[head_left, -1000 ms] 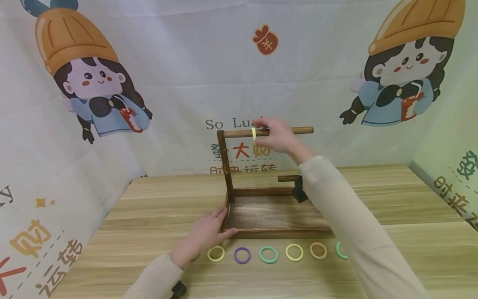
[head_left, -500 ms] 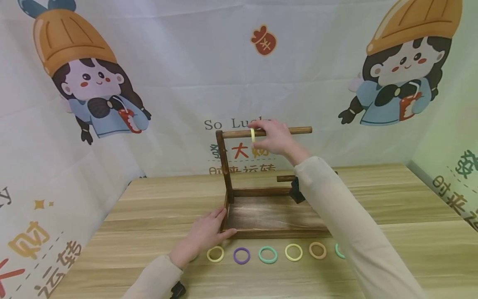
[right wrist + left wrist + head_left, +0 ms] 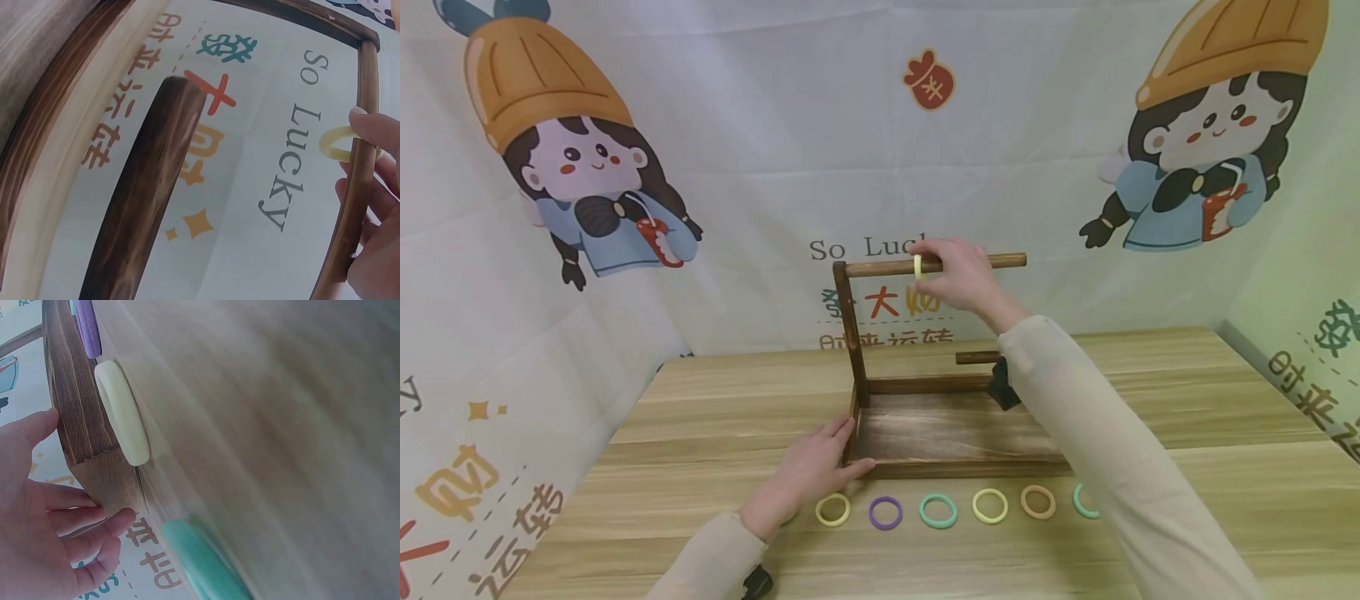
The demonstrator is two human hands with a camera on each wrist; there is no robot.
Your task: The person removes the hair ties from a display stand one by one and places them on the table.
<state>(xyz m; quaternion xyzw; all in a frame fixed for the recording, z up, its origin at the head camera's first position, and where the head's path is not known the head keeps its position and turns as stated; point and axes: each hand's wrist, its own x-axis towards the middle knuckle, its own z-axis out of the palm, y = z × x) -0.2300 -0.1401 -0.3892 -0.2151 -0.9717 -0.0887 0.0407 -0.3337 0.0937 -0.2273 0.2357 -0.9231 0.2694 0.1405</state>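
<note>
My right hand (image 3: 958, 277) pinches a pale yellow ring (image 3: 917, 267) between thumb and fingers at the upper rod (image 3: 876, 269) of a dark wooden stand. In the right wrist view the ring (image 3: 330, 145) encircles that rod, with fingers of the right hand (image 3: 378, 181) on both sides. My left hand (image 3: 808, 471) rests on the front left corner of the stand's tray base (image 3: 955, 470), its fingers fairly straight. The left wrist view shows the left hand (image 3: 56, 531) at the wooden corner, near a pale yellow ring (image 3: 125, 415) and a green ring (image 3: 203, 562).
A row of rings lies before the stand, among them purple (image 3: 886, 527), teal (image 3: 937, 527), yellow (image 3: 990, 522) and orange (image 3: 1038, 517). The right sleeve (image 3: 1112, 442) partly covers another teal ring (image 3: 1077, 502). A lower rod (image 3: 976, 358) sticks out behind the right wrist.
The right hand and its yellow ring have shifted slightly to the right along the upper rod. The left hand stays at the tray corner.
</note>
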